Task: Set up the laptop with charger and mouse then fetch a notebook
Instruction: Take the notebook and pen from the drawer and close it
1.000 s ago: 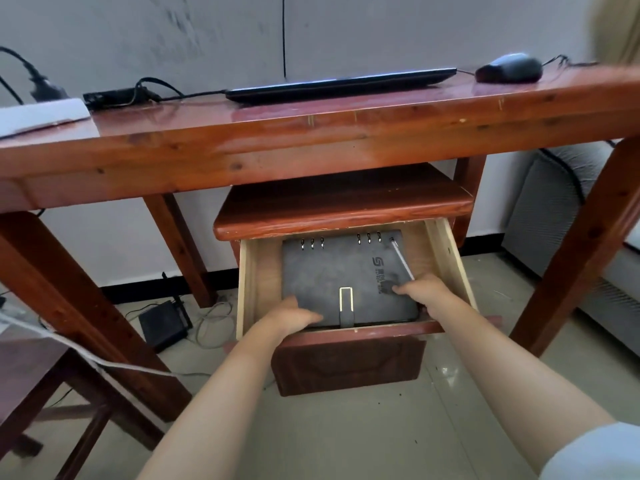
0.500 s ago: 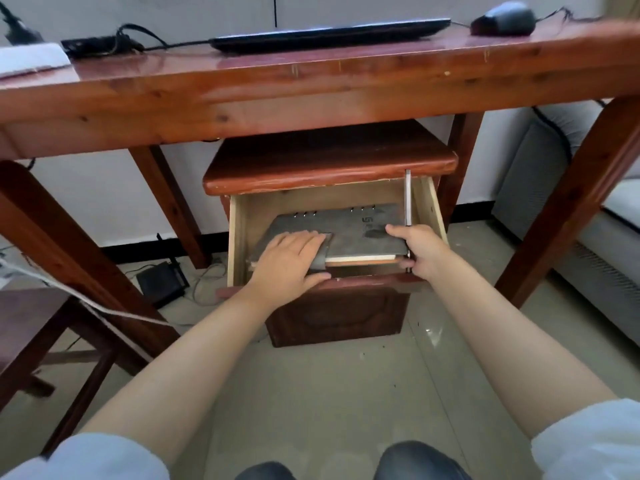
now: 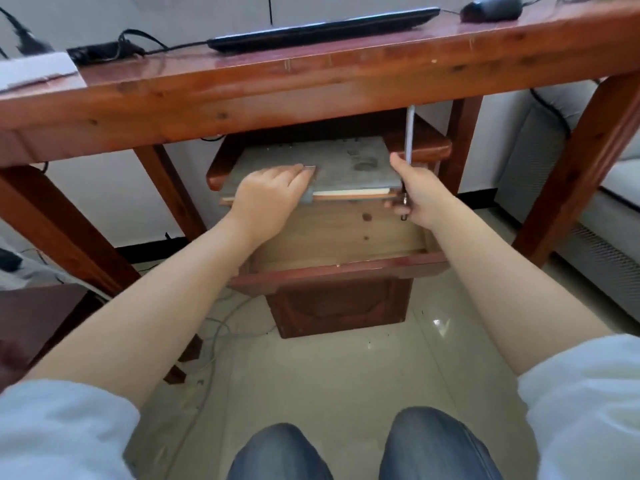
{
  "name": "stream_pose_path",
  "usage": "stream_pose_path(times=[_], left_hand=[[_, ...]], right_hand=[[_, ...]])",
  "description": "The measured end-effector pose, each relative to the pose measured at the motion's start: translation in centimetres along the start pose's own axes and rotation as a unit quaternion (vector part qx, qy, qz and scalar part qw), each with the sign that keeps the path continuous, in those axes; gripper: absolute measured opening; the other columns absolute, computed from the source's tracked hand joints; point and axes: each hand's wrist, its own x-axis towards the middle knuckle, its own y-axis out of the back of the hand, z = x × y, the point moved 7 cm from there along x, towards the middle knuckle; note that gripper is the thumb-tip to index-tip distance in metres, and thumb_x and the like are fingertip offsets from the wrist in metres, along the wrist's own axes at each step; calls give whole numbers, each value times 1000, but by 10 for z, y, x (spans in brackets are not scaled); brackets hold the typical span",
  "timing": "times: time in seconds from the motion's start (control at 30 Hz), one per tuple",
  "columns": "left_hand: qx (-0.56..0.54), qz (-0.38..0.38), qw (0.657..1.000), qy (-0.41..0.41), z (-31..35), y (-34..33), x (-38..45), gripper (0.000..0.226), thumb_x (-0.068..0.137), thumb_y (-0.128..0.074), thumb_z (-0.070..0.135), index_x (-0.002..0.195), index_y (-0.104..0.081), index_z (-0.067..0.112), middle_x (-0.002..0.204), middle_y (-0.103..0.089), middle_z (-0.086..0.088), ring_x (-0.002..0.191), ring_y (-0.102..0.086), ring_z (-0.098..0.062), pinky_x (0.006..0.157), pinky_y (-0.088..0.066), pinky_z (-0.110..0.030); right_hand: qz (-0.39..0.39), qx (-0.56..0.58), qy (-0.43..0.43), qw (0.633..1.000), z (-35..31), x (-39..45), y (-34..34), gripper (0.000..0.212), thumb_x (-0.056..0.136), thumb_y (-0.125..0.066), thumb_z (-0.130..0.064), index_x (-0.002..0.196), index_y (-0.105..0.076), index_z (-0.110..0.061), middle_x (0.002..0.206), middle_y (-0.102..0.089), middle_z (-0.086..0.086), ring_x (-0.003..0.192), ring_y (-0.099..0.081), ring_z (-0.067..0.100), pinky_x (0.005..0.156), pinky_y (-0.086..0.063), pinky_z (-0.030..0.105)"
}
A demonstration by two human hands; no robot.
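notebook (image 3: 322,164) above drawer (image 3: 341,233), under desk (image 3: 311,88)

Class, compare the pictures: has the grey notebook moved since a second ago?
Yes. The notebook lay flat in the open drawer; now both hands, left hand and right hand, hold it above the drawer, level with the small cabinet's top.

A red-brown wooden desk (image 3: 311,81) is seen at twelve o'clock against a pale grey wall (image 3: 104,15). Glossy beige floor tiles (image 3: 329,382) are lit from above. A grey sofa (image 3: 609,216) is set at three o'clock.
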Motion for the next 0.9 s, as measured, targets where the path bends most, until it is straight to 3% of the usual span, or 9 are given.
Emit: stream_pose_path(times=[0.1, 0.23, 0.33, 0.4, 0.47, 0.57, 0.63, 0.77, 0.9], left_hand=[[19, -79, 995, 55, -12, -28, 0, 33, 59, -75, -5, 92, -73, -7, 83, -77, -23, 70, -76, -35, 52, -60, -41], [43, -67, 994, 74, -16, -41, 16, 46, 41, -90, -2, 83, -72, -7, 71, -76, -21, 58, -74, -32, 43, -57, -32], [48, -80, 993, 71, -18, -45, 22, 48, 49, -86, -6, 93, -68, -13, 79, -73, -31, 62, -72, -40, 47, -58, -37], [-2, -72, 994, 82, -24, -51, 20, 51, 73, -76, 2, 118, -56, -13, 111, -65, -35, 94, -68, -45, 70, -57, -47], [-54, -53, 992, 98, -37, -56, 17, 52, 85, -68, 16, 129, -50, -6, 125, -61, -29, 107, -63, -41, 78, -54, -48], [-47, -22, 998, 39, -44, -47, 21, 46, 76, -71, 26, 112, -66, -3, 97, -75, -25, 78, -74, -38, 52, -57, -39], [-36, 8, 999, 35, -51, -42, 26, 42, 70, -72, 24, 102, -70, -3, 77, -76, -24, 59, -73, -36, 41, -54, -33], [-44, 15, 998, 39, -58, -38, 34, 39, 67, -78, 15, 99, -70, -7, 68, -74, -26, 49, -69, -37, 36, -52, -35], [-65, 15, 996, 67, -66, -40, 35, 37, 65, -85, 11, 95, -72, -4, 66, -73, -23, 48, -68, -36, 36, -51, -34]], right_hand=[[96, -250, 63, 961, 7, -5, 22, 26, 99, -41, -22, 97, -57, -1, 82, -59, 13, 56, -57, 23, 51, -43, 24], [117, -540, 385, 739, 61, -50, 25, 31, 86, -44, -7, 105, -61, 11, 113, -58, 33, 103, -59, 47, 87, -51, 42], [31, -632, 485, 603, 140, -51, 26, 42, 83, -42, -20, 124, -46, -10, 154, -17, 17, 141, -18, 37, 117, -13, 46], [49, -652, 492, 574, 163, -42, 27, 44, 83, -41, -25, 127, -40, -17, 159, 19, -1, 146, 17, 25, 111, -16, 55], [79, -654, 508, 555, 166, -36, 24, 45, 81, -48, -24, 125, -41, -19, 156, 27, -5, 144, 25, 22, 103, -29, 62], [82, -638, 518, 563, 155, -29, 18, 73, 64, -81, -7, 124, -42, -17, 156, 27, -8, 143, 27, 18, 118, 10, 45], [88, -653, 510, 552, 142, -22, 18, 84, 54, -86, -3, 124, -41, -17, 157, 25, -6, 144, 25, 18, 116, 19, 41], [99, -699, 473, 527, 99, -8, 4, 81, 49, -89, -10, 121, -53, -17, 140, -44, 16, 127, -42, 39, 100, -40, 55], [118, -715, 425, 542, 60, 12, -12, 68, 47, -92, -16, 110, -69, -6, 114, -70, 21, 103, -67, 40, 80, -52, 54]])
